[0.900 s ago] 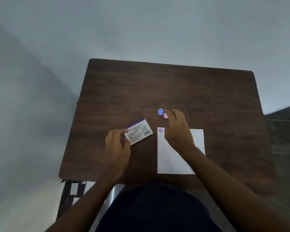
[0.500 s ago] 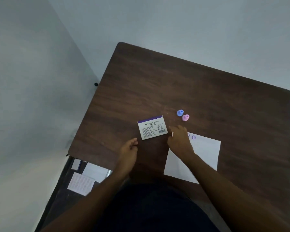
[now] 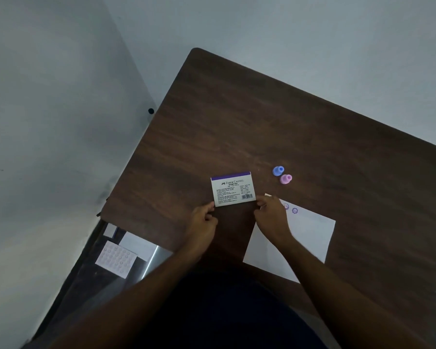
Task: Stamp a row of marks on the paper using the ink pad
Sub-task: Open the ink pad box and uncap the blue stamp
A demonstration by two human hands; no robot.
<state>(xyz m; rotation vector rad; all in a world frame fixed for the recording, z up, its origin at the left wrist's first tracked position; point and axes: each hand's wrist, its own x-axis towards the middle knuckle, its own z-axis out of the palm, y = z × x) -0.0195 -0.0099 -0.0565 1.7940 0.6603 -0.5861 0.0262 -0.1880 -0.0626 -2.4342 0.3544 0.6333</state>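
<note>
As the pad point(image 3: 233, 189) lies shut on the table point(image 3: 237, 122), my left hand point(image 3: 202, 222) and right hand point(image 3: 272, 215) pinch its near corners; two stamps point(image 3: 282, 175) stand beyond, the paper point(image 3: 307, 238) right of it.

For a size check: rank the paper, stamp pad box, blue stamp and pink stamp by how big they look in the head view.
1. Paper, largest, partly covered by the right hand.
2. Stamp pad box.
3. Blue stamp and pink stamp: they look alike, so no ranking between them.

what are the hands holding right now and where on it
Both hands hold the stamp pad box: left hand at its near-left corner, right hand at its near-right corner.
</note>
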